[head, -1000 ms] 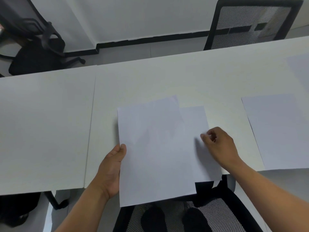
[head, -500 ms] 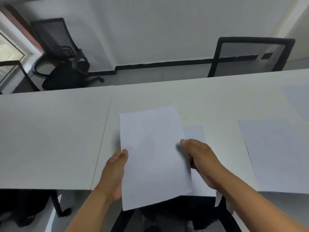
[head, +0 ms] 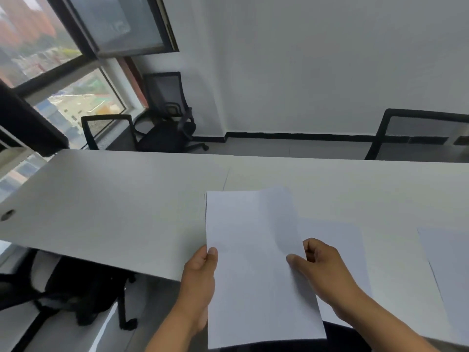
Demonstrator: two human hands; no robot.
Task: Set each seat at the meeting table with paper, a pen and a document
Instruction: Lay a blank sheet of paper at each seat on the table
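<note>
I hold a thin stack of white paper sheets (head: pixel 253 262) above the near edge of the long white meeting table (head: pixel 114 212). My left hand (head: pixel 200 280) grips the stack's left edge, thumb on top. My right hand (head: pixel 324 270) pinches its right edge with thumb and fingers. One white sheet (head: pixel 340 245) lies flat on the table just right of the stack, partly under my right hand. Another sheet (head: pixel 446 270) lies further right at the frame edge. No pen is in view.
A black mesh chair (head: pixel 418 133) stands across the table at the right, and two more chairs (head: pixel 167 118) sit by the window at the far left. A black chair (head: pixel 76 288) is tucked under the table's near left side. A cable hole (head: pixel 7 214) marks the table's left end.
My view has swung up and to the left, showing the window and the table's left part. The held stack moved left of the laid sheet, and my right hand shifted to the stack's right edge.
</note>
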